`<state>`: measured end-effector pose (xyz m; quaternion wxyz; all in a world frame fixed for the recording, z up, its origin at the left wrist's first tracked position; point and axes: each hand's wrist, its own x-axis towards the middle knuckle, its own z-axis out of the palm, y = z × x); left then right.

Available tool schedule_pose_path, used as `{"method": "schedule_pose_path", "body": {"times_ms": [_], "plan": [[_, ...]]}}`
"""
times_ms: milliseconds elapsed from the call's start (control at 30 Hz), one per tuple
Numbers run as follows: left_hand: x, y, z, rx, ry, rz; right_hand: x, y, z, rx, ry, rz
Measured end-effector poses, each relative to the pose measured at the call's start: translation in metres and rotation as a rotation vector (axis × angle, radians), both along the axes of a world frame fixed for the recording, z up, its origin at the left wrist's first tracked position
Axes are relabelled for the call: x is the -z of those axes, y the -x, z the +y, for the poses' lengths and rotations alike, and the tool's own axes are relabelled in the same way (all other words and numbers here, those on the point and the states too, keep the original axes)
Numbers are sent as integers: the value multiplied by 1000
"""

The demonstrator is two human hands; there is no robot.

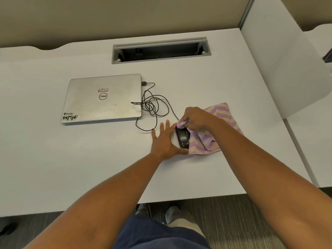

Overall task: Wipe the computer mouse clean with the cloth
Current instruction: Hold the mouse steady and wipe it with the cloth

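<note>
A wide white surface (206,168) fills most of the frame, with a rectangular cable slot (160,50) cut into it near the top centre. A closed silver laptop (103,98) lies at centre left. From its right edge a thin black cable (152,105) runs in loose tangled loops down to a black mouse (182,138), which sits just right of centre.

A pink and cream zigzag cloth (206,141) lies bunched against the mouse's right side and spreads toward the upper right. The right hand (195,118) has its fingers clenched round a fold of the cloth, pressing it onto the front end of the mouse. The left hand (164,139) lies released and flat, fingers straight, with its thumb braced against the mouse's near end.

Pale specks show on the near end of the mouse, so cleaning looks unfinished. Risks: a hard stroke could push the mouse out from the loose brace, the cloth could snag the cable loops and tug the laptop plug, or the specks could scatter onto the surface.
</note>
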<state>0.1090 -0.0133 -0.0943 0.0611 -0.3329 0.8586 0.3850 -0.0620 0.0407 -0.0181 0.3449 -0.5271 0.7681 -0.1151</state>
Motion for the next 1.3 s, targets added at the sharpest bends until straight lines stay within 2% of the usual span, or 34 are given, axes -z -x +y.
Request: {"method": "schedule_pose_path", "body": {"times_ms": [200, 333, 400, 533, 600, 667, 767, 867, 967, 1133, 1233, 1300], "plan": [[-1, -1, 0, -6, -16, -3, -5, 10, 0, -115, -306, 17], [-3, 0, 0, 7, -9, -13, -5, 20, 3, 107, -75, 19], [-3, 0, 0, 6, -8, -16, -1, 16, 4, 101, -17, 84], [-3, 0, 1, 4, -11, -14, 8, 10, 8, 52, -141, 9], [-2, 1, 0, -5, -23, -9, 2, 16, 7, -19, -279, 34], [-2, 0, 0, -5, -25, -10, -3, 22, 6, -31, -329, 62], [-1, 1, 0, 4, -13, -9, -5, 25, 4, 127, -150, 13], [1, 1, 0, 7, 0, -11, 2, 16, 1, 127, -16, 130], [1, 1, 0, 17, 12, -12, 9, 6, 2, 93, -65, 110], [-1, 1, 0, 0, -11, -20, -5, 18, 2, 39, -288, -7], [-2, 1, 0, 6, -4, -18, -9, 24, 1, 214, -131, -104], [-1, 1, -1, 11, 3, -18, -6, 22, -2, 264, -26, -52]]}}
